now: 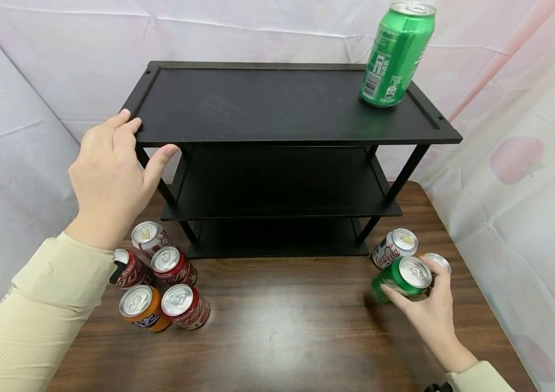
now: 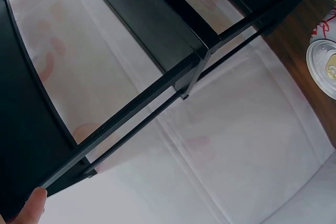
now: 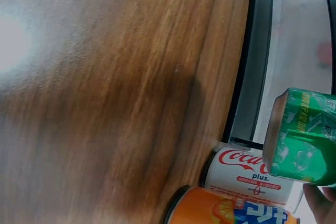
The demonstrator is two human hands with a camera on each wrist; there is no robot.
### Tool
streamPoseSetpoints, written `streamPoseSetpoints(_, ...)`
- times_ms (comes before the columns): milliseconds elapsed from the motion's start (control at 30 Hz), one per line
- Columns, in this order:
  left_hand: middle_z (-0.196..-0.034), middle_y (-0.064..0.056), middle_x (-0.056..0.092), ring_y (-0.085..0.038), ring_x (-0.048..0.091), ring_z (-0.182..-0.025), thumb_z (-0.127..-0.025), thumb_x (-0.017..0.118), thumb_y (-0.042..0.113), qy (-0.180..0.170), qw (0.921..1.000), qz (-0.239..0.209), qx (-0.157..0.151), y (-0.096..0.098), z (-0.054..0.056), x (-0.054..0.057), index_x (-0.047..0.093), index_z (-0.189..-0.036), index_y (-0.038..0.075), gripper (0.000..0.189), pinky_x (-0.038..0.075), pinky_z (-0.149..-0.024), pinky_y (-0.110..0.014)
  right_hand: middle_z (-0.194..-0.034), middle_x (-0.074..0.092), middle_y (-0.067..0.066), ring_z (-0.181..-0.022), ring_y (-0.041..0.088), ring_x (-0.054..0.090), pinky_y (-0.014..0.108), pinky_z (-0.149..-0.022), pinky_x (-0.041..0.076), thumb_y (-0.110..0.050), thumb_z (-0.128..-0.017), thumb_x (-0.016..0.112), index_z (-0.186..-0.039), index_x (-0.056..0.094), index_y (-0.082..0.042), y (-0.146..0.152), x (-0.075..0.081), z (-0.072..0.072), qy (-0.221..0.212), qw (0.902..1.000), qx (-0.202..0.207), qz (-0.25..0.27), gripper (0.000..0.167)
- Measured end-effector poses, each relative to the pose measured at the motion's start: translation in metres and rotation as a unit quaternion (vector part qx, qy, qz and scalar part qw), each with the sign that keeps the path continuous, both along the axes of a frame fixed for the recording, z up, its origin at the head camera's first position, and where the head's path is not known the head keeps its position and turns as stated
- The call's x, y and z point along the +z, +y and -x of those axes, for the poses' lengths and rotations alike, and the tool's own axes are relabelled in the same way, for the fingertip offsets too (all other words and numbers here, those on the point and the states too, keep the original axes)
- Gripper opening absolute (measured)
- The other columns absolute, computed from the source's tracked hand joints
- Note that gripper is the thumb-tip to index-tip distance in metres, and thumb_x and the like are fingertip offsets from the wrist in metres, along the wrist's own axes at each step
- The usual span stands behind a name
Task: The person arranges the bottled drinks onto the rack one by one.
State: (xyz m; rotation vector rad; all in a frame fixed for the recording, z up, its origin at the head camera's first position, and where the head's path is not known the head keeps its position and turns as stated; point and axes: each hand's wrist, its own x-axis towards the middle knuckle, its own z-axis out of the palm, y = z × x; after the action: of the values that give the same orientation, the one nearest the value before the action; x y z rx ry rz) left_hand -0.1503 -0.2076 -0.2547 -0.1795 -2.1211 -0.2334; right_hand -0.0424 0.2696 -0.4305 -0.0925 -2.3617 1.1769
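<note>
My left hand (image 1: 110, 169) rests on the left front corner of the black three-tier shelf (image 1: 257, 103), fingers on the top board and thumb spread along its front edge. In the left wrist view just one fingertip (image 2: 34, 205) shows beside the frame. At the right, my right hand (image 1: 429, 313) grips a green soda can (image 1: 395, 280) near its top. The right wrist view shows this can (image 3: 310, 140) held off the table, its base visible. Close behind it stand a white Coca-Cola can (image 1: 390, 253) and an orange can (image 3: 210, 208), partly hidden by the hand in the head view.
Another green can (image 1: 397, 54) stands at the right end of the top board. Left of the shelf, several cans cluster on the wooden table (image 1: 277, 326): red ones (image 1: 186, 307), an orange Fanta (image 1: 147, 310) and a white one (image 1: 152, 239). Pale cloth (image 1: 257, 32) hangs behind.
</note>
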Motion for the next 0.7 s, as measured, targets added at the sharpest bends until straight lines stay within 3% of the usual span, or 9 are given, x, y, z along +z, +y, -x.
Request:
streamPoseSetpoints(367, -0.134, -0.014, 0.063, -0.043, 0.06, -0.117, -0.092, 0.038, 0.075, 0.004, 1.0, 0.001, 0.003, -0.001, 0.0, 0.001, 0.064, -0.123, -0.004, 0.089, 0.049, -0.067, -0.065, -0.124, 0.041, -0.022, -0.103, -0.001, 0.05, 0.001, -0.075, 0.041, 0.013, -0.059, 0.087, -0.144, 0.036, -0.001, -0.005, 0.008, 0.006, 0.033, 0.9992, 0.004, 0.022, 0.1)
streamPoseSetpoints(700, -0.135, -0.015, 0.063, -0.043, 0.059, -0.119, -0.092, 0.036, 0.075, -0.007, 1.0, -0.001, 0.001, 0.0, 0.0, 0.001, 0.064, -0.123, -0.005, 0.09, 0.05, -0.068, -0.065, -0.13, 0.04, -0.019, -0.108, -0.001, 0.051, 0.004, -0.079, 0.041, 0.014, -0.056, 0.087, -0.144, 0.038, 0.0, -0.008, 0.014, 0.011, 0.069, 0.9971, 0.0, 0.032, 0.101)
